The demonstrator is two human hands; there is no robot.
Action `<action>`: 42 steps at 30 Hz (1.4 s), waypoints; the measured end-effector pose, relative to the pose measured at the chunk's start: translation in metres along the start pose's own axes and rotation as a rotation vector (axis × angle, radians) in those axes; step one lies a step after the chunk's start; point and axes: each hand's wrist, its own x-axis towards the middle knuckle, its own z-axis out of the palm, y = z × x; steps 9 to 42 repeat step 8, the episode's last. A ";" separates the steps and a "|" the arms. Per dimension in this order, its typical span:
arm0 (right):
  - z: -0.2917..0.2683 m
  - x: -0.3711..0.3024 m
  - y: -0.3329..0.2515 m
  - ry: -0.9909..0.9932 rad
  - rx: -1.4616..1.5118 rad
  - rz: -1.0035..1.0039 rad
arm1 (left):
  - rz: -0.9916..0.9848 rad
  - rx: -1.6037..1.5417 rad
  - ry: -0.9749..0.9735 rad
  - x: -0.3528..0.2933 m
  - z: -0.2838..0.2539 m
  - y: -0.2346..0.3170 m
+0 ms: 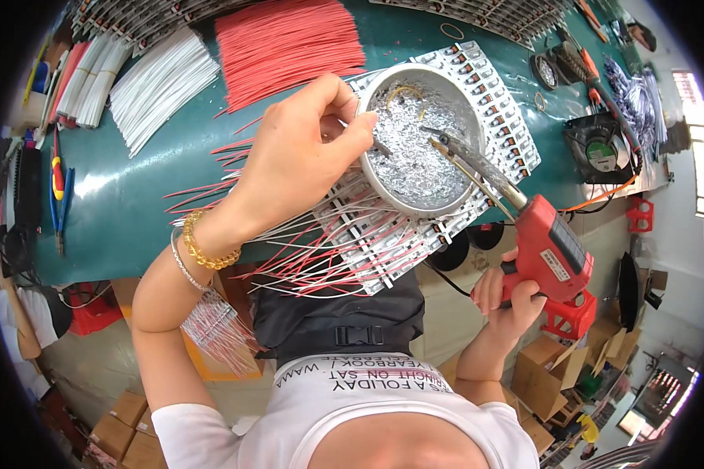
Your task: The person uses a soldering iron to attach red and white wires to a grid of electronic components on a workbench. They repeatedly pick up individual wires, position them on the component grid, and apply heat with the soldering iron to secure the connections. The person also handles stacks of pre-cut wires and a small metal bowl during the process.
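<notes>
My right hand [512, 297] grips the handle of a red soldering gun [554, 248]. Its metal barrel and a thin tube reach over a round metal bowl [477, 102], the tip hovering above the silvery scraps [422, 160] inside. My left hand [313, 148] is closed in a pinch at the bowl's left rim; what lies between its fingertips is hidden. A small dark piece shows just inside the rim, below my thumb. Under the bowl lies a panel of white parts [512, 129] in rows, with red and white wires [321, 258] trailing from its left and near sides.
Bundles of red wires [289, 51] and white wires [164, 86] lie on the green table [102, 211]. A black fan [600, 148] stands at the right. Blue-handled pliers [62, 207] and a red-yellow screwdriver [57, 172] lie at the left. Cardboard boxes [544, 375] stand on the floor.
</notes>
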 end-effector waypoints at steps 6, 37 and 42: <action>0.003 -0.002 0.006 0.020 -0.062 -0.021 | 0.057 0.062 0.031 -0.002 0.002 -0.001; 0.001 -0.005 0.011 0.040 -0.124 -0.082 | 0.086 0.083 0.047 -0.002 0.001 -0.002; 0.001 -0.005 0.011 0.040 -0.124 -0.082 | 0.086 0.083 0.047 -0.002 0.001 -0.002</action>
